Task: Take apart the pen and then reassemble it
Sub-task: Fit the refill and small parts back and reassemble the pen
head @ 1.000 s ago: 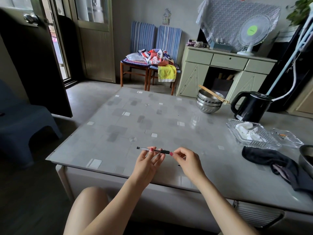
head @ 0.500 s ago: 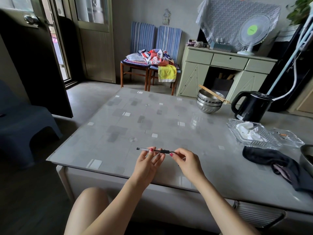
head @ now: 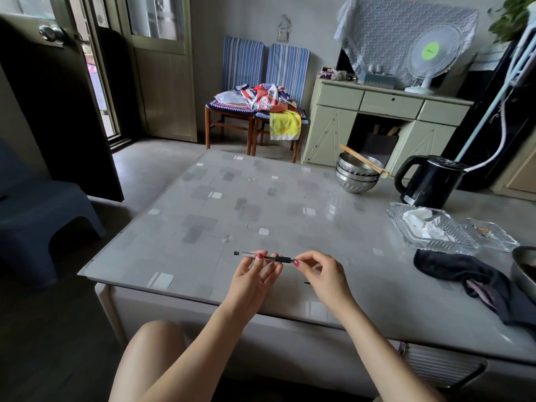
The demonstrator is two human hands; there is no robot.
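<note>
A slim pen with a clear barrel, a black end plug on the left and a black ribbed grip on the right is held level just above the table's near edge. My left hand pinches the clear barrel from below. My right hand pinches the pen's tip end, just right of the black grip; the tip itself is hidden by my fingers. A small dark piece lies on the table under my right hand; what it is I cannot tell.
A dark cloth lies at the right, with two glass trays behind it, a black kettle and stacked steel bowls with chopsticks further back. A metal bowl's rim shows at the right edge.
Both hands keep hold of the pen in the same place; my right fingers have shifted slightly at the tip end.
</note>
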